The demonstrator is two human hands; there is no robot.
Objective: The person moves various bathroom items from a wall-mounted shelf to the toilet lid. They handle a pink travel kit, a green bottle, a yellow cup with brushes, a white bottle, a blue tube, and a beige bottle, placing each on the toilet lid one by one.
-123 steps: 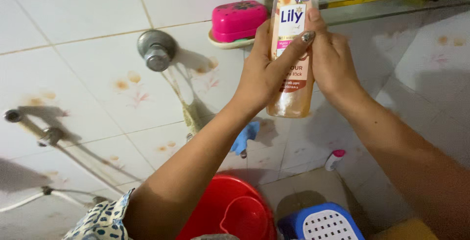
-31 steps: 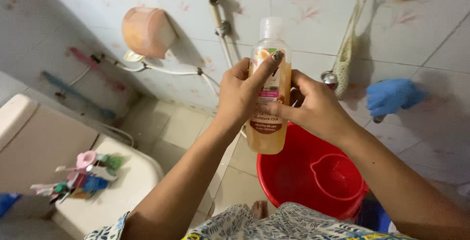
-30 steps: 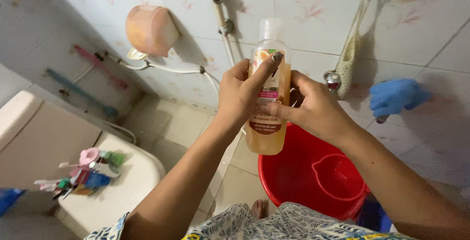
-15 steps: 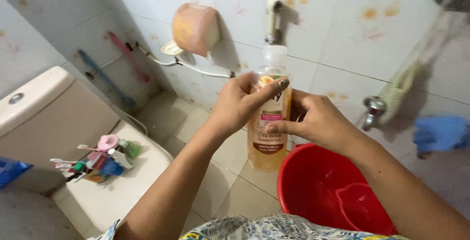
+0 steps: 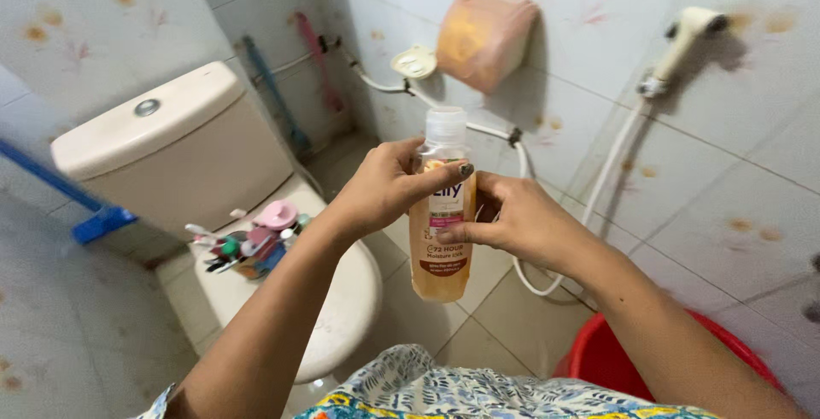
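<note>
Bottle (image 5: pixel 442 214) sits upright at frame centre, clear plastic, orange liquid, pale cap on top. Left hand (image 5: pixel 384 188) is wrapped around its upper body, thumb across the label. Right hand (image 5: pixel 512 222) grips the far side, fingers curled onto the label.

Edges: toilet (image 5: pixel 282 282) with closed lid just left of the bottle and below it, cistern (image 5: pixel 171 141) at upper left. Pile of small toiletries (image 5: pixel 248 244) on the back of the lid, close to the left forearm. Tiled wall behind, with pink holder (image 5: pixel 483 35) at top centre and spray hose (image 5: pixel 615 154) hanging to the right. Red bucket (image 5: pixel 615 359) at lower right under the right forearm. Open floor tiles directly below the bottle.

Versus 0.5 s ago: view swung left, toilet now central-left, bucket mostly out of frame, blue cloth gone. Grip on bottle unchanged.
</note>
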